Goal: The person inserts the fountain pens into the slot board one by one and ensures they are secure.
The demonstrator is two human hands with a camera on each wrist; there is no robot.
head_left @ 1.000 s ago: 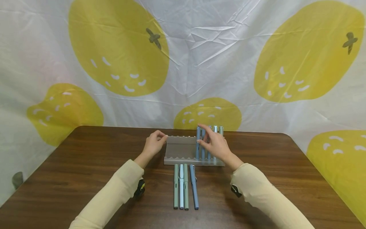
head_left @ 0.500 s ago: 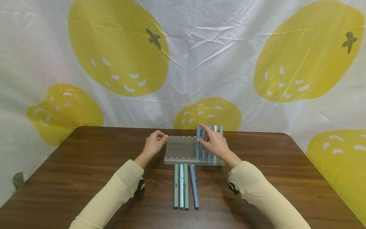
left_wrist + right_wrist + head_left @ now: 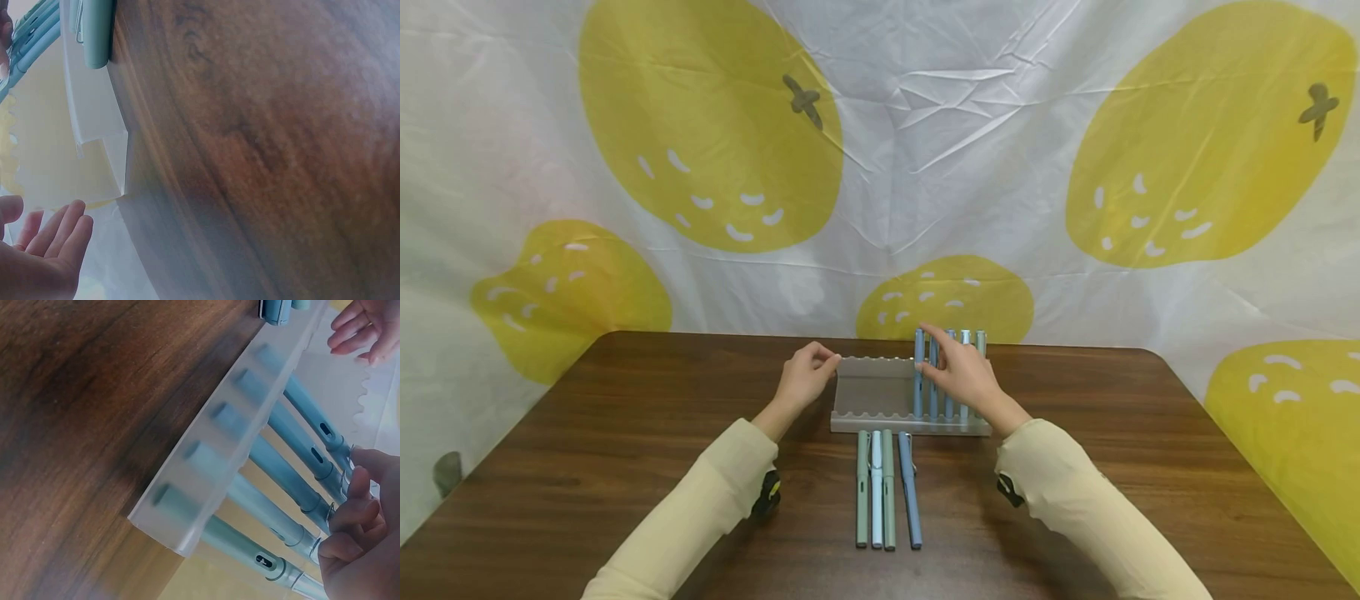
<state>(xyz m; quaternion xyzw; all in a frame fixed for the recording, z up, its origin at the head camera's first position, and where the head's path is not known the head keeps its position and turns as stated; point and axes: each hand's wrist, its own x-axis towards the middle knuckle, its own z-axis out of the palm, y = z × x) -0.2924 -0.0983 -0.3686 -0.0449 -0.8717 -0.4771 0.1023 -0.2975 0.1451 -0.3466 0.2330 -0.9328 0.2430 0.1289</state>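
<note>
A clear pen rack (image 3: 874,393) with scalloped edges stands on the table, with several capped pens leaning upright in its right half. My left hand (image 3: 803,377) pinches the rack's upper left corner between thumb and fingertips. At the leftmost racked pen, a blue pen (image 3: 918,396), my right hand (image 3: 967,379) has its index finger at the cap end and its thumb lower on the cap. The right wrist view shows that hand's other fingers curled beside the caps of the neighbouring pens, among them a green pen (image 3: 240,547) at the end. The pens' lower ends sit behind the rack's frosted front lip (image 3: 206,434).
In front of the rack lie a green pen (image 3: 861,492), a light blue pen (image 3: 876,500), another green pen (image 3: 889,496) and, slightly apart, a blue pen (image 3: 910,496). Behind the wooden table (image 3: 700,367) hangs a white cloth (image 3: 887,167) with yellow fruit prints.
The right wrist and sleeve have shifted slightly left, while the right fingers stay at the same blue pen. Left hand, rack and loose pens have kept their places.
</note>
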